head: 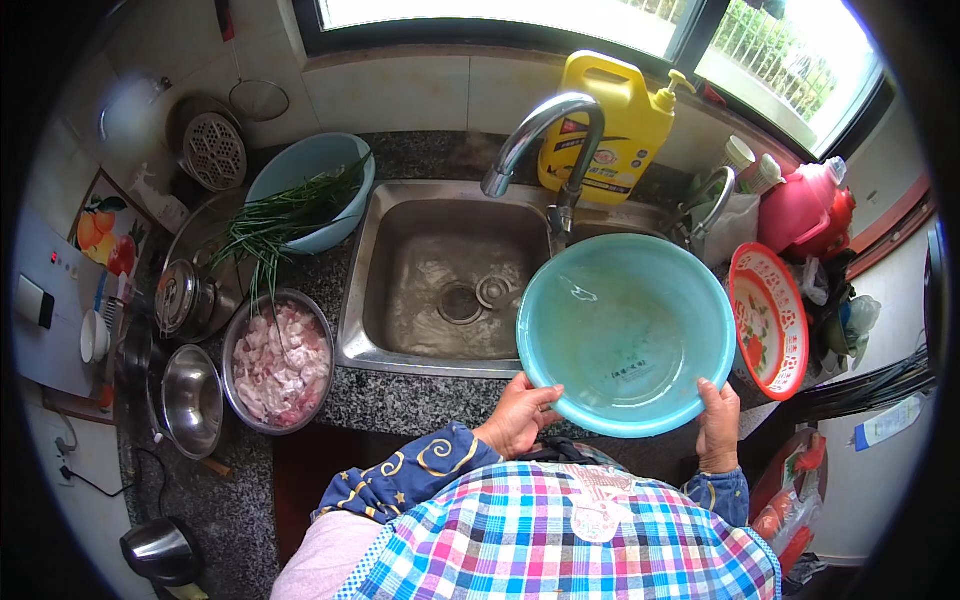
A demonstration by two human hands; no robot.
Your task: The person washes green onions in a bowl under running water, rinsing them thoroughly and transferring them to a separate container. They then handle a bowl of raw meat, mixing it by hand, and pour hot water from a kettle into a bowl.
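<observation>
A turquoise plastic basin (622, 315) is held between my two hands, over the right side of the steel sink (450, 247) and the counter edge. My left hand (523, 416) grips its near-left rim, thumb over the top. On the near-right rim, my right hand (718, 424) has its thumb over the edge, and its other fingers are mostly hidden. Inside the basin are printed writing and what looks like some clear water. The chrome faucet (555, 124) arches above the sink, where a drain strainer (460, 302) shows at the bottom.
Left of the sink are a pale blue basin (262, 176) of long green chives or scallions (300, 206), a metal bowl of raw cut meat (279, 364) and a steel bowl (193, 401). A yellow detergent jug (607, 135) stands behind; a red-rimmed enamel basin (793, 330) leans at right.
</observation>
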